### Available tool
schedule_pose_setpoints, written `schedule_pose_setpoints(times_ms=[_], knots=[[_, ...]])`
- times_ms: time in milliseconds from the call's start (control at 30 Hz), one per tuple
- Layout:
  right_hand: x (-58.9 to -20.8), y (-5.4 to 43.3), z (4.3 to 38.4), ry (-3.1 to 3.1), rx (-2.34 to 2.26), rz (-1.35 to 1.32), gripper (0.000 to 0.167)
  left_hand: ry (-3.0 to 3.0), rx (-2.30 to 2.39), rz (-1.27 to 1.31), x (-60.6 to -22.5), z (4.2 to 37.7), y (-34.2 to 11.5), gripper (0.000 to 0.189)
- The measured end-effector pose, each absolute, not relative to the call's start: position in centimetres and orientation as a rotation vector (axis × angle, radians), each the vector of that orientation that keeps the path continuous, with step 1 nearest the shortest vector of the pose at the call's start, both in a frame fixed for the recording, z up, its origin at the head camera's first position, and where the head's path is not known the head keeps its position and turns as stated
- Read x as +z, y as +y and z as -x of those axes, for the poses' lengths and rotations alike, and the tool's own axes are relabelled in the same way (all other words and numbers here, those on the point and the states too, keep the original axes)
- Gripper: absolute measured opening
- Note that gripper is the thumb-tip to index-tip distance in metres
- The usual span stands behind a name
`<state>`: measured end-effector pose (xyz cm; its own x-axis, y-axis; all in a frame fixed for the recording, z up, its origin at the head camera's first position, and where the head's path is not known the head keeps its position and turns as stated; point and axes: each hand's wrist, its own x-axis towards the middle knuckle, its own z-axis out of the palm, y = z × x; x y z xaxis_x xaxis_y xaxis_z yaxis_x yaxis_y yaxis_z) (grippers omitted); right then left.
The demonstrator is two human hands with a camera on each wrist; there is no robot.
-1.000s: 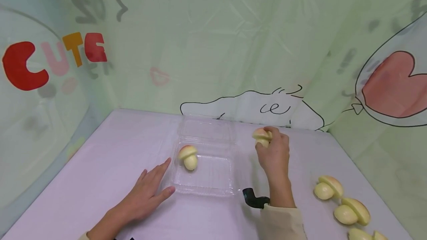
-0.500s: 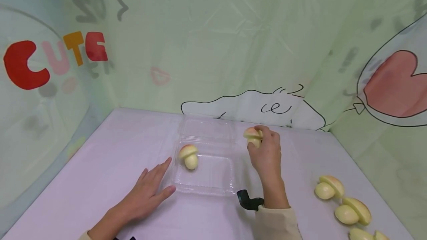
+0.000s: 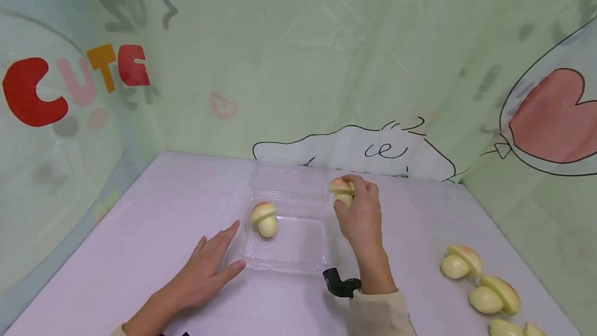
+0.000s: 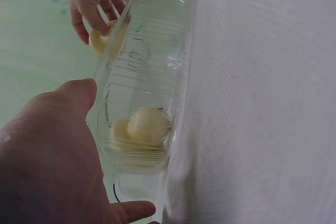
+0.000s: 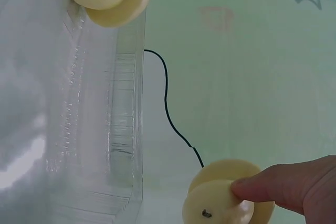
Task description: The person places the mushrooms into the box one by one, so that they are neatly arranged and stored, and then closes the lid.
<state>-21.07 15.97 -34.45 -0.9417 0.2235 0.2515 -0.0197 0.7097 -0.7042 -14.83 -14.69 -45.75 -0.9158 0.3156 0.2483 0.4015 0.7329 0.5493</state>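
Note:
A toy mushroom (image 3: 342, 191), pale yellow with a pinkish cap, is pinched between the thumb and fingers of my right hand (image 3: 363, 217), just off the right side of a clear plastic container (image 3: 289, 263). The right wrist view shows my thumb pressing the stem of this held mushroom (image 5: 218, 203). Inside the container, at its left, lies another toy mushroom (image 3: 265, 219), seen through the clear wall in the left wrist view. My left hand (image 3: 205, 268) lies with fingers extended beside the container's left edge; whether it touches the wall I cannot tell.
Several more toy mushrooms (image 3: 494, 294) lie at the right of the pale table (image 3: 200, 180). The container's clear lid (image 3: 289, 180) is folded back toward the printed curtain (image 3: 298, 66) behind. A black wrist mount (image 3: 340, 284) sticks out from my right sleeve.
My right hand has moved left with the mushroom, closer to the container. The left hand, the container and the mushroom in it have stayed in place.

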Motion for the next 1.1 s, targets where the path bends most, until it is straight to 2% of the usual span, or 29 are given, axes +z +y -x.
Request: schedule_pose_setpoints(times_ms=[1100], knots=[[-36.4, 11.7, 20.9, -2.671, 1.1, -0.172, 0.049, -2.797, -0.959, 0.583, -45.3, 14.6, -14.6, 0.074]])
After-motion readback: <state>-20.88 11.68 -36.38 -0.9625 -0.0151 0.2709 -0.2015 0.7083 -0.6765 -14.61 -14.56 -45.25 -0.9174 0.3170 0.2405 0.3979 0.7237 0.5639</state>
